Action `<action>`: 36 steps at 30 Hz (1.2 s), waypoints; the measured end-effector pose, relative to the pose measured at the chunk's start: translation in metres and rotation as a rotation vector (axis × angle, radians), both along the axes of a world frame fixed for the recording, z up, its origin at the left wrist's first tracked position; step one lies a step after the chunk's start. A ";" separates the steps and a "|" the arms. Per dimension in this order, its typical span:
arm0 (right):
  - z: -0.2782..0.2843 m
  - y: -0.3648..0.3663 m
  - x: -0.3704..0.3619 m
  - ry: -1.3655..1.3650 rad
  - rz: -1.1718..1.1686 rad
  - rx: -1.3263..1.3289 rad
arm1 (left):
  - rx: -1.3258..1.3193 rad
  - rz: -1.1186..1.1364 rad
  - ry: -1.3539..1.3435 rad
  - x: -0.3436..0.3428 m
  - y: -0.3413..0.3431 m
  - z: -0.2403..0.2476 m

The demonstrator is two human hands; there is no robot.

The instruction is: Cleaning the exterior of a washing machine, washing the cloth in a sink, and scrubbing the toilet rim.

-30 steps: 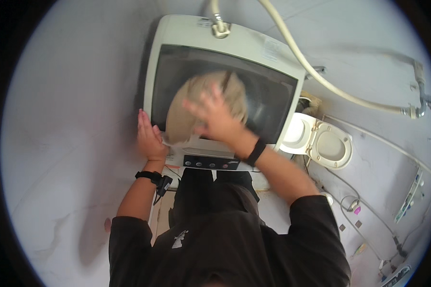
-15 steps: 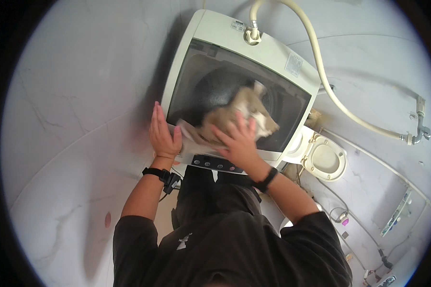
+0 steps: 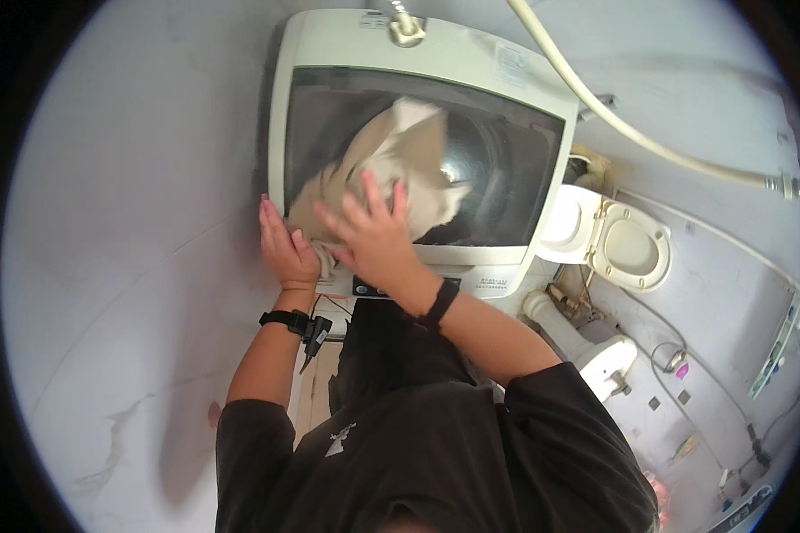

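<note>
A beige-and-white cloth [image 3: 387, 169] lies crumpled across the left and middle of the dark lid [image 3: 516, 169] of a top-loading washing machine [image 3: 471, 49]. Flat upon this cloth rests my right hand [image 3: 378, 231], its fingers spread; the motion blurs it slightly. My left hand [image 3: 289, 258] is at the machine's front left corner, with fingers stretched along its side and holding nothing. A fold of the cloth hangs over the front edge beside the left thumb. Part of the control panel [image 3: 362, 287] is hidden behind my right wrist.
A cream hose [image 3: 596, 102] arches above the machine's right side to a wall fitting [image 3: 791, 185]. To the right stands a toilet with a raised seat [image 3: 633, 253], and a white basin [image 3: 606, 364] is nearer me. A pale marbled wall [image 3: 142, 178] borders the left.
My right hand and the cloth have moved left across the lid. The view has shifted, so the machine sits higher and farther left. My left hand stays by the same corner.
</note>
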State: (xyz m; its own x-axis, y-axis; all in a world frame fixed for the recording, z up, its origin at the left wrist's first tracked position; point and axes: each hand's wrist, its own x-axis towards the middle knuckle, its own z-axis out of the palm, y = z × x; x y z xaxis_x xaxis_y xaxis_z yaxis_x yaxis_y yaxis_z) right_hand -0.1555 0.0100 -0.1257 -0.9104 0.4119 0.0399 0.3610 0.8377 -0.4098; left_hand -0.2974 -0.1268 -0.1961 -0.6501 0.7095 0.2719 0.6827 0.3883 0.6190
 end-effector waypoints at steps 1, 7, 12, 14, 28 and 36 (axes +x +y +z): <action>-0.006 -0.012 0.022 -0.063 0.019 -0.072 | -0.035 0.023 0.019 0.000 -0.001 0.000; -0.034 -0.010 0.211 -0.274 -0.443 -0.290 | -0.119 0.075 0.139 0.005 -0.002 0.009; -0.037 0.012 0.231 -0.106 -0.591 0.068 | -0.150 0.084 0.201 0.004 0.004 0.010; -0.034 -0.010 0.192 -0.078 -0.518 0.063 | -0.164 0.081 0.225 0.000 0.002 0.005; -0.019 0.137 0.211 0.225 -0.369 -0.600 | -0.121 0.122 0.298 -0.009 -0.002 -0.005; -0.030 0.071 0.205 0.203 -0.170 0.238 | -0.141 0.159 0.355 -0.011 -0.002 0.001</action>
State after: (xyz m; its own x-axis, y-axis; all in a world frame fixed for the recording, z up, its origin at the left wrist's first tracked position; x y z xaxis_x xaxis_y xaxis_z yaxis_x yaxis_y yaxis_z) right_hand 0.0493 0.0808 -0.1553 -0.7934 0.5139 0.3261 0.4342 0.8534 -0.2885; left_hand -0.3086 -0.1286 -0.1954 -0.6381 0.6539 0.4065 0.7688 0.5706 0.2888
